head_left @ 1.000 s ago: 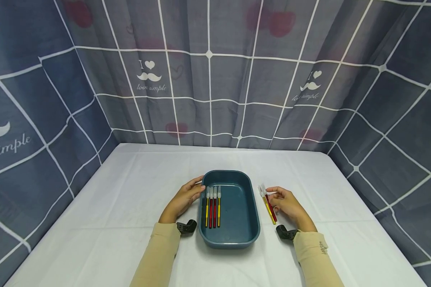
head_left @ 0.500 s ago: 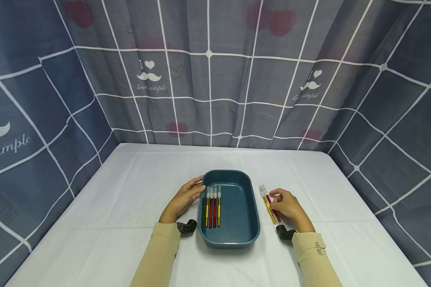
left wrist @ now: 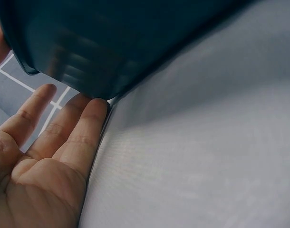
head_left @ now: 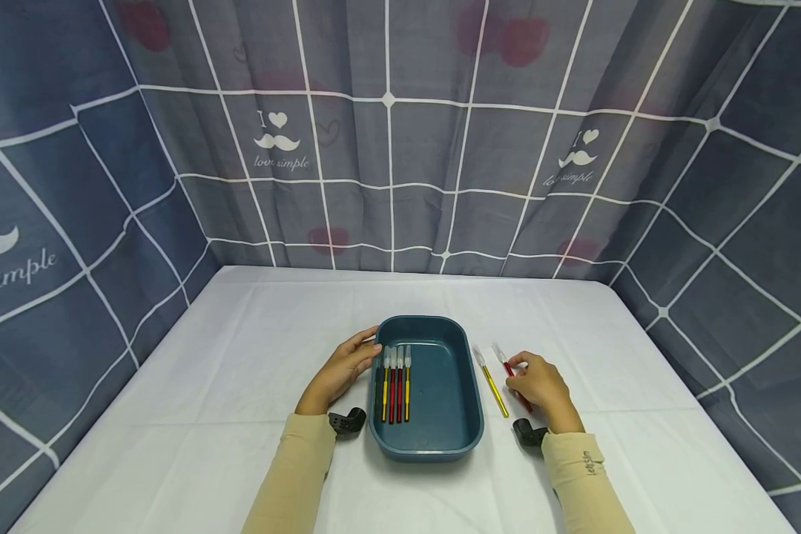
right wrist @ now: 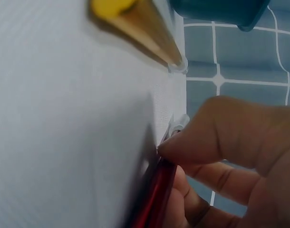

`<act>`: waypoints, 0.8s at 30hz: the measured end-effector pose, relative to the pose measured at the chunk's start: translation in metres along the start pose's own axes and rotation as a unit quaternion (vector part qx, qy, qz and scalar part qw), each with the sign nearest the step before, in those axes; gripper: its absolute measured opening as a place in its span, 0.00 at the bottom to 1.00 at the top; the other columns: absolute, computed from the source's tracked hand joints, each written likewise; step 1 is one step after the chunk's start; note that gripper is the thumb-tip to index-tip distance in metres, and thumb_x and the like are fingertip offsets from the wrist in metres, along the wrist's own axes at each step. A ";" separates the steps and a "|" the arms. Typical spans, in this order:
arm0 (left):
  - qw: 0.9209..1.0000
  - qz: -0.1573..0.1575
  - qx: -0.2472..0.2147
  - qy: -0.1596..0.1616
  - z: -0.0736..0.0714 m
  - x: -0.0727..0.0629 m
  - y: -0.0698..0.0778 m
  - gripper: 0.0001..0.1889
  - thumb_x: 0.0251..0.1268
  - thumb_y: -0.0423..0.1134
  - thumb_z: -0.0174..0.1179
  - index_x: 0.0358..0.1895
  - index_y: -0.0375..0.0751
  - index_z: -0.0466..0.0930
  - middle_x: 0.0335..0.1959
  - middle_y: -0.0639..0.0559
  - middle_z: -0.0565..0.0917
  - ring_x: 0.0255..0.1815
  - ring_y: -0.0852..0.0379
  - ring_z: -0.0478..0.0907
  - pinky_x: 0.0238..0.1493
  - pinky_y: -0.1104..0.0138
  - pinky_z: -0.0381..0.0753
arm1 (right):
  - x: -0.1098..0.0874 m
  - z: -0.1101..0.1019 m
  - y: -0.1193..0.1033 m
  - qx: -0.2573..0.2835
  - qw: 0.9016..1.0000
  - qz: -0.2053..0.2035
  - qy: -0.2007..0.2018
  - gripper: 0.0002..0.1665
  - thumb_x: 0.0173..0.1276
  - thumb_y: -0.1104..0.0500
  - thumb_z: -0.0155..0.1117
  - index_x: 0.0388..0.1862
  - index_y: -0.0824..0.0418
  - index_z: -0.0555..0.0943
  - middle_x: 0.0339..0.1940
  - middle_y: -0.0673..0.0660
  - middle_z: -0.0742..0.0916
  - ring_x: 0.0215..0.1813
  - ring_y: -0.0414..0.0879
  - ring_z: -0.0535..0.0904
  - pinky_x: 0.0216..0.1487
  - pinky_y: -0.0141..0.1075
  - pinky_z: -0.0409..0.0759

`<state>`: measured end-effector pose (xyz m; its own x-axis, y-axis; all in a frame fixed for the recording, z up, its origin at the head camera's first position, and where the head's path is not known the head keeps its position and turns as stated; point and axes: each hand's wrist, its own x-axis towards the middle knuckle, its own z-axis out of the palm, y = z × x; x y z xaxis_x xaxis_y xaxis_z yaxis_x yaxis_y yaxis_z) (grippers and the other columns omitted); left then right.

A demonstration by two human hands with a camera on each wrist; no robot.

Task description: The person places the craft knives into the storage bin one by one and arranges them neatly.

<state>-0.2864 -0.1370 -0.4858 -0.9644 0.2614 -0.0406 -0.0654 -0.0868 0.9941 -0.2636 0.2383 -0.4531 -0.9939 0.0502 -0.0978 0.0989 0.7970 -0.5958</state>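
A slim red pen-shaped tool with a clear cap [head_left: 509,369] is pinched between the thumb and fingers of my right hand [head_left: 539,382], right of the tray. In the right wrist view its shiny red barrel [right wrist: 157,194] lies low along the white cloth, and its cap points away. To its left a matching yellow capped pen-shaped tool [head_left: 494,390] rests alone on the cloth, slanted. My left hand [head_left: 340,371] rests against the left side of a dark teal tray [head_left: 450,400]; in the left wrist view straight fingers [left wrist: 88,133] touch the tray's outer wall.
Several red and yellow capped pen-shaped tools [head_left: 399,386] stand side by side along the tray's left part, caps toward the back. A white cloth [head_left: 240,371] covers the table. Grey checked curtains [head_left: 387,148] enclose the back and sides.
The red tool has been drawn rightward by my right hand, apart from the yellow one, which has shifted slightly left at its cap end. My left hand and the tray have barely moved.
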 end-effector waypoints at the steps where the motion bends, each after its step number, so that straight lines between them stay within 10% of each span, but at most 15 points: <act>1: 1.000 0.000 0.000 -0.001 0.000 0.000 0.000 0.34 0.84 0.37 0.58 0.86 0.35 0.58 0.84 0.30 0.62 0.83 0.36 0.62 0.82 0.48 0.64 | 0.000 0.000 0.000 0.000 1.000 0.000 0.001 0.22 0.66 0.61 0.71 0.58 0.67 0.83 0.31 0.54 0.84 0.30 0.49 0.76 0.30 0.37 0.70; 14: 1.000 0.005 0.003 -0.020 -0.003 0.001 -0.001 0.36 0.84 0.38 0.57 0.87 0.33 0.55 0.83 0.29 0.61 0.83 0.36 0.61 0.83 0.49 0.63 | 0.001 -0.007 0.000 0.103 0.995 0.005 -0.016 0.21 0.72 0.64 0.65 0.59 0.77 0.81 0.36 0.61 0.88 0.32 0.45 0.81 0.33 0.36 0.79; 24: 1.000 0.007 0.001 -0.027 -0.003 0.000 0.000 0.36 0.85 0.38 0.56 0.87 0.33 0.53 0.85 0.28 0.58 0.85 0.34 0.57 0.84 0.47 0.60 | 0.000 -0.006 0.000 0.281 0.957 -0.018 -0.069 0.28 0.73 0.70 0.58 0.70 0.82 0.72 0.38 0.54 0.87 0.33 0.42 0.79 0.31 0.32 0.83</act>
<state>-0.2874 -0.1402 -0.4861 -0.9502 0.3109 -0.0213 -0.0512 -0.0883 0.9948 -0.2634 0.2418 -0.4479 -0.9854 -0.0813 -0.1498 0.1131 0.3455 -0.9316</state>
